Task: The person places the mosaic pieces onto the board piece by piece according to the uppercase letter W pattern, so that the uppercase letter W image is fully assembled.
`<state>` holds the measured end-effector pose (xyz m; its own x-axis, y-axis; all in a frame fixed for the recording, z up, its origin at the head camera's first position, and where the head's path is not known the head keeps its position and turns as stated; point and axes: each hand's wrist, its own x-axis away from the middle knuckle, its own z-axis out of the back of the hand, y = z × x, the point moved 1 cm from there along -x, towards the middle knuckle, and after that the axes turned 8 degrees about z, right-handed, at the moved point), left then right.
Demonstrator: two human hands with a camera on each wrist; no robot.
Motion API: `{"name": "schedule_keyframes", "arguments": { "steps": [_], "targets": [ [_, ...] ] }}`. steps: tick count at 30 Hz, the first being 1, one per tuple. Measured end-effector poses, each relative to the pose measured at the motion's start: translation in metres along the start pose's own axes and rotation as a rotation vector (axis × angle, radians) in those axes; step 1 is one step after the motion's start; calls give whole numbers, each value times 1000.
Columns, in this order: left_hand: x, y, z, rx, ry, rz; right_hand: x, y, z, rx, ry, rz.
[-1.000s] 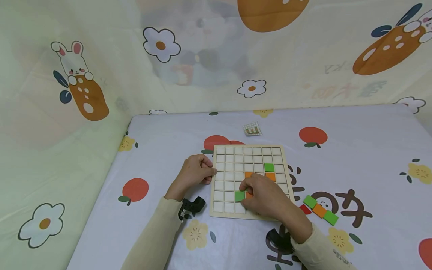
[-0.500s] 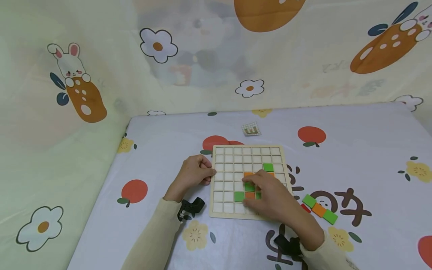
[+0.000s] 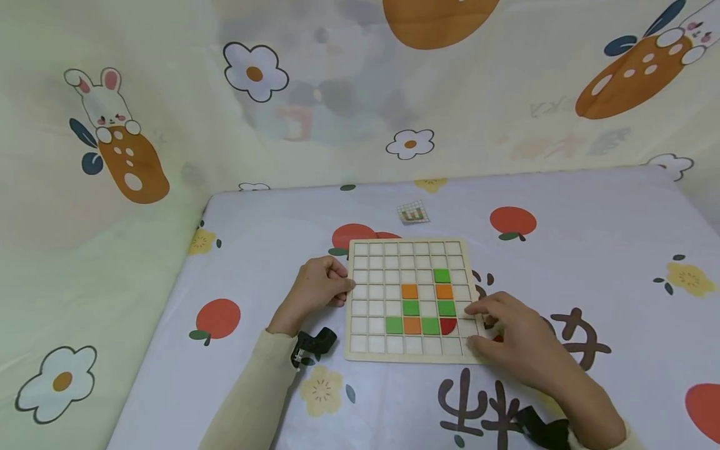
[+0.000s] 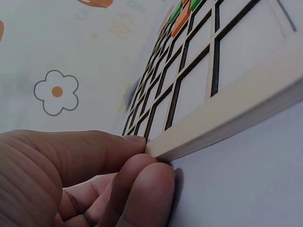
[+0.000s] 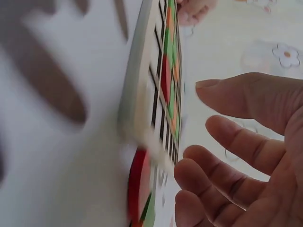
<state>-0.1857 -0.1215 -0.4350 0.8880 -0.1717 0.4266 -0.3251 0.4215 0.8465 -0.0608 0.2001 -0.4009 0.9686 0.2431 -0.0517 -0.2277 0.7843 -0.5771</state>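
Observation:
A light wooden grid board [image 3: 375, 309] lies flat on the table. Its squares hold several green tiles [image 3: 411, 307], orange tiles [image 3: 409, 291] and one red tile with a rounded side [image 3: 448, 325]. My left hand [image 3: 315, 286] pinches the board's left edge between thumb and fingers, as the left wrist view shows close up. Over the board's right edge hovers my right hand [image 3: 523, 344], fingers apart with nothing between them. Below that hand, in the right wrist view, lie a loose red piece [image 5: 137, 187] and a green piece [image 5: 149, 213]; the head view mostly hides them.
A small card [image 3: 413, 212] with a grid pattern lies behind the board. The tablecloth [image 3: 270, 231] is white with printed apples, flowers and dark characters. A patterned cloth wall [image 3: 337, 156] rises at the back and left.
My right hand has drawn back from the tiles in the grid and moved right, towards the loose pieces, uncovering the red tile. My left hand stays at the board's edge.

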Motion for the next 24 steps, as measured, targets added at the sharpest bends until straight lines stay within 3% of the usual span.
{"name": "schedule_keyframes", "arguments": {
  "steps": [11,24],
  "targets": [
    [1,0,1,1,2,4,20,31,8,52,-74,-93],
    [-2,-3,1,13,-6,-2,16,31,5,63,-122,-166]
  ]
}}
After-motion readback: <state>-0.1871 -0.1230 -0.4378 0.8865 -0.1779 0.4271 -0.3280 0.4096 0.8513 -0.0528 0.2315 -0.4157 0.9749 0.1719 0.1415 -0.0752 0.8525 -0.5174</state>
